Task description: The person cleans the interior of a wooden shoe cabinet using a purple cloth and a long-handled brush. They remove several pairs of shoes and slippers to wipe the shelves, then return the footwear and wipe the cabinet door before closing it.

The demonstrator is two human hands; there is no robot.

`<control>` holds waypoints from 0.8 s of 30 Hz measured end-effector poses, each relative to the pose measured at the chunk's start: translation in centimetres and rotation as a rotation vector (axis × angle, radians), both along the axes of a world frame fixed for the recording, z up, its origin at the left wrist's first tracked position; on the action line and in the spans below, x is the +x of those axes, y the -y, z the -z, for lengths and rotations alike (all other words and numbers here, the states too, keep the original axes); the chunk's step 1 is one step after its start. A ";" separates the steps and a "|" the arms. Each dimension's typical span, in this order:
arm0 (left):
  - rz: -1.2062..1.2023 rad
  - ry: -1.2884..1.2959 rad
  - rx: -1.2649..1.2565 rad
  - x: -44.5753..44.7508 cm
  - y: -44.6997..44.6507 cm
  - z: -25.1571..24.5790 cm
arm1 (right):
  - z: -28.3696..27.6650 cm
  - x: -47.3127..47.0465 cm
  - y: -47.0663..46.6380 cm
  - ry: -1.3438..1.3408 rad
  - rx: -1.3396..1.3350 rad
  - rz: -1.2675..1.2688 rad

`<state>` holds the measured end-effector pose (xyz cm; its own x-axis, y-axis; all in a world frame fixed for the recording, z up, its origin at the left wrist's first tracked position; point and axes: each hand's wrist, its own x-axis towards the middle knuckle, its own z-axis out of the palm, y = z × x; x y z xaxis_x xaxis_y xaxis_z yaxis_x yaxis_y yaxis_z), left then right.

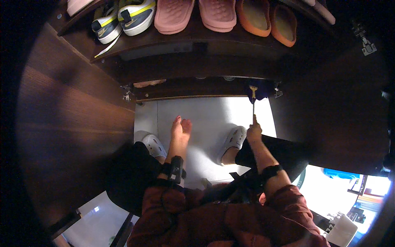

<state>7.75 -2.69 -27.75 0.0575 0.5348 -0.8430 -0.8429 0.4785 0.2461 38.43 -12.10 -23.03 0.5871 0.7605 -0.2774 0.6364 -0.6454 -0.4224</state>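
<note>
My right hand [254, 132] grips a thin-handled cleaning tool [253, 106], which points away from me. A dark blue cloth or fluffy head [261, 94] with a yellowish fitting is at its far end, against the front edge of the cabinet's bottom shelf [197, 96], near the right side. My left hand [181, 127] hangs over the pale floor with its fingers loosely curled and holds nothing. The inside of the bottom compartment is mostly in shadow; part of a pinkish shoe [149, 83] shows at its left.
Wooden cabinet doors [77, 102] stand open on both sides, with metal hinges [367, 46]. On the shelf above are Nike sneakers [137, 18], pink slippers [174, 15] and orange clogs [254, 17]. My feet wear white clogs [236, 139] on the floor [197, 111].
</note>
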 end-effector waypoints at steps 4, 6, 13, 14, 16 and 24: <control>0.031 -0.096 0.040 1.4 0.3 -1.1 | -0.8 -6.9 -0.9 -0.316 0.009 0.105; 0.046 -0.101 0.074 1.4 0.3 -1.0 | -2.2 -8.0 -0.7 -0.143 0.109 -0.136; 0.061 0.056 0.017 -0.3 -0.4 0.3 | -3.0 -0.4 0.8 0.022 0.196 -0.035; 0.049 0.044 0.008 -0.4 -0.3 0.3 | -2.9 0.3 1.3 0.024 0.255 -0.110; 0.035 0.015 -0.001 -0.2 -0.1 0.2 | -3.2 1.3 1.7 -0.009 0.354 -0.194; 0.041 0.012 -0.022 1.2 -0.2 -0.5 | -3.7 -4.9 -0.7 -0.028 -0.062 -0.177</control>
